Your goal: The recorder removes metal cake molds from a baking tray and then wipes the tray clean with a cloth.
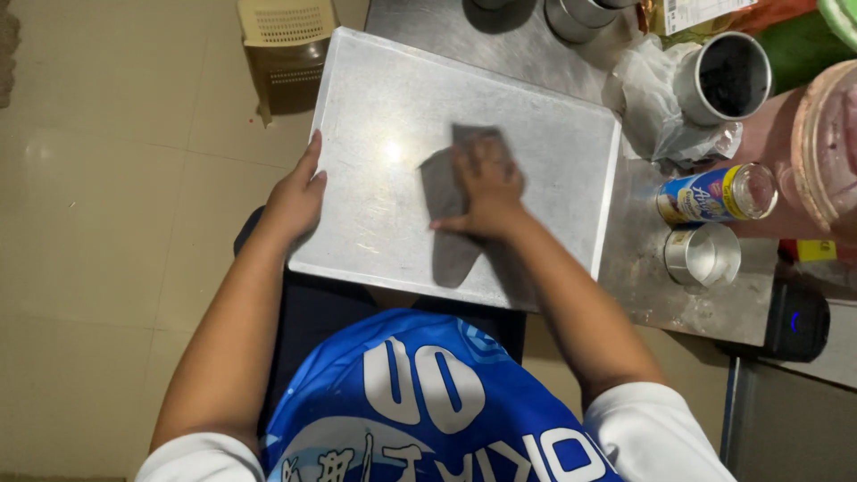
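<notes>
There is only one view, worn on the person's head. It looks almost straight down, close over a metal tray (500, 116) that fills the upper middle of the frame. The person's own chest takes the bottom edge, floor the left side, a crowded counter (652, 295) the right.

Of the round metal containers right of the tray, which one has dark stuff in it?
The metal cup at the upper right, beside the crumpled plastic bag, holds dark contents. The small tin nearer the person shows only a bare shiny inside.
</notes>
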